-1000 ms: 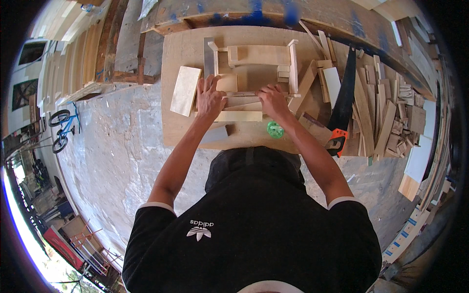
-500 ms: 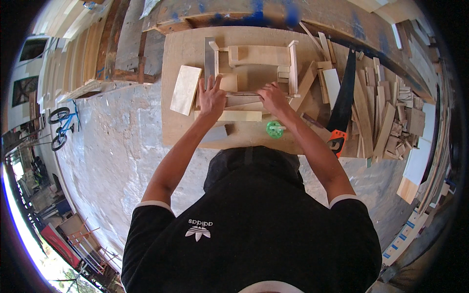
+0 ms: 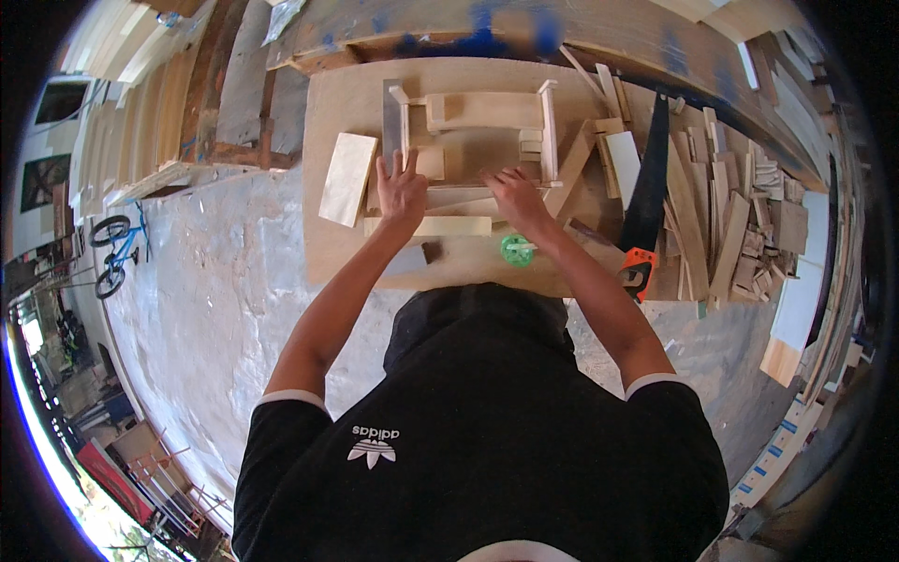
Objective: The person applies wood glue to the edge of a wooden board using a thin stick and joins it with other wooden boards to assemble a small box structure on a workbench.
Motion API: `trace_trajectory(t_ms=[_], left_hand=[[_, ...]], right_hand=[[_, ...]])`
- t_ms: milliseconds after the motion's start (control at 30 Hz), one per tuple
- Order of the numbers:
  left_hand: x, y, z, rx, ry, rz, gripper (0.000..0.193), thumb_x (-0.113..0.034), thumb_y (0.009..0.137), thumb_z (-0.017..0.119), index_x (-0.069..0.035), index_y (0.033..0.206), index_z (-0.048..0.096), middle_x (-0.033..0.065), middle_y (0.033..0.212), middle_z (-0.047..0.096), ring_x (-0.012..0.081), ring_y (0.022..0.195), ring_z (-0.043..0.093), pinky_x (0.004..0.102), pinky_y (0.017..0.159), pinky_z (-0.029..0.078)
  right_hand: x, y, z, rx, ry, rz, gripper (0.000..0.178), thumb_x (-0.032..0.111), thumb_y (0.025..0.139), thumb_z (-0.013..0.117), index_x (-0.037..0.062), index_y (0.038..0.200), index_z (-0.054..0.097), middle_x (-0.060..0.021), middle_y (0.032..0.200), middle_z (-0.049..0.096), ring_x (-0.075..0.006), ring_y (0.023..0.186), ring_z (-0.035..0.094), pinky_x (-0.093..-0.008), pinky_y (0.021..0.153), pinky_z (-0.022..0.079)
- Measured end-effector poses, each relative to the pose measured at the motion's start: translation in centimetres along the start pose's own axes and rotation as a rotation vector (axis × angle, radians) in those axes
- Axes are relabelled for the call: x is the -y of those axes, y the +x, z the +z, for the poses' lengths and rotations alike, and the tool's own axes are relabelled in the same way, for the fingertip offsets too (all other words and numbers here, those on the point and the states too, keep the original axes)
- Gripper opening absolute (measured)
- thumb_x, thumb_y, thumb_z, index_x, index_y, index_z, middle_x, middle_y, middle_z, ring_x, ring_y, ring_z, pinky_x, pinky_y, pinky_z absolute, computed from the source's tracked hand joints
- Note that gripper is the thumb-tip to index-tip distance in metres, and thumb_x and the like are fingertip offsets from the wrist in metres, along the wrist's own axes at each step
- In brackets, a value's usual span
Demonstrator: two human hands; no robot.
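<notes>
A small rectangular wooden frame (image 3: 550, 140) of pale strips lies on the board in front of me. My left hand (image 3: 403, 197) rests at its near left corner, fingers spread and pointing away from me. On the near side, toward the right, my right hand (image 3: 518, 199) has its fingers bent over the thin near rail (image 3: 457, 184). The fingertips press close together there, and the thumb is mostly hidden. Inside the frame are a wide wooden slat (image 3: 487, 110) and small blocks (image 3: 530, 142). A flat metal strip (image 3: 390, 108) runs along the frame's left side.
The plywood work board (image 3: 342, 267) holds a loose plank (image 3: 347, 180), a pale strip (image 3: 440, 226), and a green round object (image 3: 516, 249). Right of my arm lie a handsaw (image 3: 646, 187) with an orange handle and a heap of offcuts (image 3: 740, 215). A bench (image 3: 431, 42) stands behind.
The whole view has shifted slightly left. My right fingers have settled a little flatter over the near rail. My left hand keeps its place at the frame's corner.
</notes>
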State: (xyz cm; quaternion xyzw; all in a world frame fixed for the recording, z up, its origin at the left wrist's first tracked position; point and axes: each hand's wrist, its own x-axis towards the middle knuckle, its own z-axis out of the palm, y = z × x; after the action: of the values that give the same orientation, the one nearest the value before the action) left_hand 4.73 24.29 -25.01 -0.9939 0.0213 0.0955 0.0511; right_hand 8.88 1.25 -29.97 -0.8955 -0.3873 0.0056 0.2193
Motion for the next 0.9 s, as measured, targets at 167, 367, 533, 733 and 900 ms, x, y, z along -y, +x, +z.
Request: trace_trajectory(t_ms=[167, 367, 533, 733, 900], left_hand=[[-0.3, 0.1, 0.1, 0.02, 0.052, -0.009, 0.018, -0.016, 0.079, 0.058, -0.012, 0.085, 0.074, 0.0096, 0.142, 0.044, 0.0296, 0.135, 0.036, 0.0539, 0.111, 0.018], [-0.9, 0.1, -0.1, 0.029, 0.111, -0.003, 0.017, -0.018, 0.08, 0.06, -0.011, 0.085, 0.075, 0.0077, 0.141, 0.043, 0.0265, 0.133, 0.035, 0.0527, 0.11, 0.021], [-0.9, 0.1, 0.3, -0.021, 0.129, 0.031, 0.016, -0.018, 0.078, 0.061, -0.011, 0.084, 0.075, 0.0097, 0.137, 0.044, 0.0266, 0.132, 0.036, 0.0527, 0.11, 0.022], [-0.6, -0.2, -0.3, -0.002, 0.116, 0.07, 0.014, -0.018, 0.075, 0.063, -0.01, 0.081, 0.074, 0.0132, 0.136, 0.044, 0.0279, 0.129, 0.037, 0.0533, 0.11, 0.022], [-0.3, -0.7, -0.5, -0.037, 0.087, 0.135, 0.013, -0.016, 0.074, 0.063, -0.01, 0.081, 0.074, 0.0125, 0.137, 0.044, 0.0282, 0.13, 0.036, 0.0535, 0.111, 0.021]], right_hand=[[0.1, -0.8, -1.1, 0.01, 0.002, 0.039, 0.028, 0.003, 0.081, 0.051, 0.0016, 0.107, 0.061, -0.0147, 0.098, 0.064, -0.0291, 0.103, 0.058, -0.0415, 0.095, 0.042], [-0.3, -0.9, -1.5, -0.013, 0.131, 0.07, 0.033, 0.0, 0.08, 0.051, -0.0002, 0.112, 0.059, -0.0203, 0.097, 0.064, -0.0346, 0.098, 0.061, -0.044, 0.093, 0.046], [-1.3, -1.0, -0.3, 0.066, 0.148, 0.115, 0.034, 0.0, 0.08, 0.054, -0.0013, 0.114, 0.058, -0.0253, 0.098, 0.063, -0.039, 0.097, 0.061, -0.0458, 0.085, 0.052], [-1.9, -0.7, -0.2, 0.079, 0.178, 0.11, 0.029, 0.002, 0.082, 0.056, -0.0022, 0.111, 0.058, -0.0309, 0.097, 0.061, -0.0413, 0.096, 0.062, -0.0458, 0.082, 0.053], [-2.3, -0.3, -0.1, 0.117, 0.171, 0.088, 0.032, 0.0, 0.082, 0.054, -0.0022, 0.113, 0.057, -0.0297, 0.095, 0.061, -0.041, 0.091, 0.062, -0.0445, 0.08, 0.053]])
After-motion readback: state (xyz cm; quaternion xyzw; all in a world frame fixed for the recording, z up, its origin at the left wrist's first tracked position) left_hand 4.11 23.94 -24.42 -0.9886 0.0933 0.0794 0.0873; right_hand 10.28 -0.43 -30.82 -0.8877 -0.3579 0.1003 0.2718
